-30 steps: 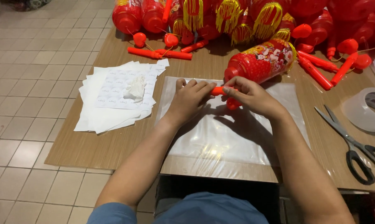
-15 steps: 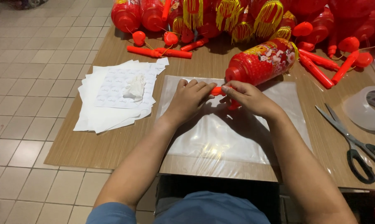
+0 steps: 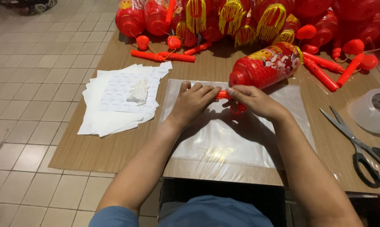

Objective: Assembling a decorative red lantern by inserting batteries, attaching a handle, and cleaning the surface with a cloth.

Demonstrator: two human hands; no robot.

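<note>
The left hand [image 3: 193, 102] and right hand [image 3: 252, 101] meet fingertip to fingertip over the middle of the bench [image 3: 114, 147], both pinched on a small orange-red plastic piece [image 3: 223, 95] that runs between them; a red loop of it hangs just below the right hand's fingers. They work above a clear plastic bag [image 3: 232, 138] lying flat on the wood. Just beyond the right hand, a red printed lantern [image 3: 268, 65] lies on its side, touching the bag's far edge. To the left lies a stack of white sticker sheets [image 3: 114, 101] with a crumpled tissue [image 3: 138, 91] on top. To the right, black-handled scissors [image 3: 358, 145] lie open near a roll of clear tape [image 3: 373, 111]. Along the far edge, more red lanterns with yellow tassels [image 3: 223, 17] are heaped, with loose red sticks [image 3: 162, 56] in front.
</note>
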